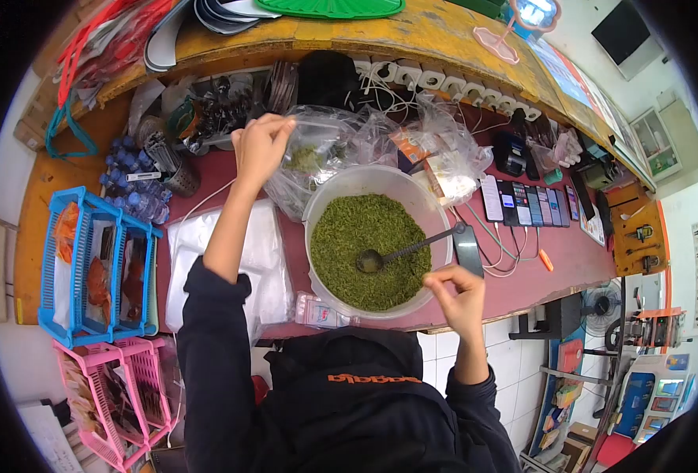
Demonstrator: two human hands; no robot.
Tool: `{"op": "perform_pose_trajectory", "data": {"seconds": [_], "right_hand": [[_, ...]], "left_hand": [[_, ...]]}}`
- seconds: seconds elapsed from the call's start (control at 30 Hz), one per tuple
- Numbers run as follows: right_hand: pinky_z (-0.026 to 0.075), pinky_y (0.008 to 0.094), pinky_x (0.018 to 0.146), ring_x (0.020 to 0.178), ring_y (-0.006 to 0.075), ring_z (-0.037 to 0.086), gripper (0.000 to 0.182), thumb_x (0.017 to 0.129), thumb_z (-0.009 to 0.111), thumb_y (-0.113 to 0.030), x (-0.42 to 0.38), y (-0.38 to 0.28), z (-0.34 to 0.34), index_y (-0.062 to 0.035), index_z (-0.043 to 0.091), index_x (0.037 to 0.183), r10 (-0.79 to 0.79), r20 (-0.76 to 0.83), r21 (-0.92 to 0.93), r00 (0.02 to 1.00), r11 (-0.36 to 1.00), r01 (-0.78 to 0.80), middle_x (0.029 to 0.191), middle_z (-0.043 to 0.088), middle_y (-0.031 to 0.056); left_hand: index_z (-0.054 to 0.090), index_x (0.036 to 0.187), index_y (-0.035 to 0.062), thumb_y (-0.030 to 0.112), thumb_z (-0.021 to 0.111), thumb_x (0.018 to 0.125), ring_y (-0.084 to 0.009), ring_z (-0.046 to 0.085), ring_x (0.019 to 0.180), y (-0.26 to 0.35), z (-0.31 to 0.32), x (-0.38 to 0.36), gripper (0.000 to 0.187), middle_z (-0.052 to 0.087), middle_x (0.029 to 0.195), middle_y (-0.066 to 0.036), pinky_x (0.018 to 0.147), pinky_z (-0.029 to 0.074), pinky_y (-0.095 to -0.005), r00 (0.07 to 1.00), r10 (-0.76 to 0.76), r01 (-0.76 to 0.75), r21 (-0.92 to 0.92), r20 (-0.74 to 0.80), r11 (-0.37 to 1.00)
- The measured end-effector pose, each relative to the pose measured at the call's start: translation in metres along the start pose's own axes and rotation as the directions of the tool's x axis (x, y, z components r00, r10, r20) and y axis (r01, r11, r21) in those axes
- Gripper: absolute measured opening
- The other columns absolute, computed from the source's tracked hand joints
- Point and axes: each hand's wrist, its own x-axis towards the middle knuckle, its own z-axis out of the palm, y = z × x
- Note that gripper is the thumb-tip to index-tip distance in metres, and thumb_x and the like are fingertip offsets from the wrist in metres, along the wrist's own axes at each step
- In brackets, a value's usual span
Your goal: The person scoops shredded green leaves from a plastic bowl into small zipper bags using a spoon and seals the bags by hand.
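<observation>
My left hand (261,144) is raised over the far side of the table, pinching the top of a small clear plastic bag (309,154) with a little green stuff inside. A big white bucket (317,201) full of green granules stands in front of me. A dark ladle (400,252) lies in the granules, handle resting on the right rim. My right hand (458,290) hovers near the bucket's near right rim, fingers pinched together; it holds nothing that I can see.
A stack of clear plastic bags (231,260) lies left of the bucket. Blue basket (97,268) and pink basket (116,390) stand at the left. Crumpled bags (444,154), a row of phones (526,205) and power strips (436,83) fill the right and back.
</observation>
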Motion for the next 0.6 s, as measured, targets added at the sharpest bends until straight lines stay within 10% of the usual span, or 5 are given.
{"op": "perform_pose_trajectory", "data": {"seconds": [0.1,0.13,0.3,0.43,0.6], "right_hand": [[0.050,0.0285,0.075,0.074,0.0121,0.063,0.006,0.080,0.072,-0.003,-0.025,0.009,0.005,-0.0021,0.073,0.086,0.133,0.223,0.008,0.966,0.990,-0.138,0.078,0.070,0.0052],[0.051,0.0311,0.081,0.066,0.0097,0.063,0.005,0.079,0.074,-0.005,-0.029,0.018,0.002,-0.0008,0.071,0.078,-0.086,0.290,-0.051,0.953,0.993,0.105,0.071,0.069,0.0042],[0.047,0.0270,0.060,0.043,0.0074,0.051,0.025,0.083,0.073,-0.009,-0.059,0.054,0.007,-0.0038,0.063,0.062,0.289,0.007,0.141,0.957,0.947,-0.287,0.053,0.060,0.0034],[0.043,0.0243,0.049,0.049,0.0122,0.053,0.047,0.102,0.045,-0.031,-0.074,0.128,0.044,-0.0026,0.054,0.065,0.349,-0.099,0.261,0.932,0.913,-0.314,0.054,0.056,0.0049],[0.048,0.0363,0.060,0.068,0.0229,0.061,0.035,0.100,0.037,-0.022,-0.093,0.211,0.092,0.0042,0.058,0.091,0.107,-0.131,-0.032,0.986,0.993,-0.112,0.072,0.060,0.0143]], "left_hand": [[0.067,0.117,0.0131,0.040,0.057,0.091,-0.0274,0.054,0.110,-0.030,0.033,-0.009,0.038,0.061,0.119,-0.006,0.092,0.036,-0.0440,0.989,-0.128,0.141,0.222,-0.070,0.965],[0.057,0.129,0.0135,0.039,0.059,0.090,-0.0306,0.049,0.117,-0.030,0.034,-0.022,0.047,0.055,0.125,-0.010,0.096,0.034,-0.0451,0.987,-0.160,0.159,0.176,-0.010,0.971],[0.061,0.113,0.0072,0.026,0.063,0.087,-0.0305,0.052,0.108,-0.012,0.053,-0.161,0.032,0.058,0.109,-0.011,0.093,0.036,-0.0454,0.960,-0.200,0.204,0.004,-0.194,0.979],[0.060,0.107,0.0012,0.032,0.074,0.075,-0.0323,0.051,0.105,-0.010,0.074,-0.287,0.047,0.059,0.104,-0.015,0.093,0.035,-0.0462,0.884,-0.040,0.111,-0.126,0.465,0.986],[0.056,0.123,0.0015,0.041,0.082,0.062,-0.0349,0.044,0.124,0.013,0.106,-0.335,0.076,0.054,0.125,-0.020,0.107,0.029,-0.0468,0.731,0.196,-0.164,-0.110,0.653,0.980]]}}
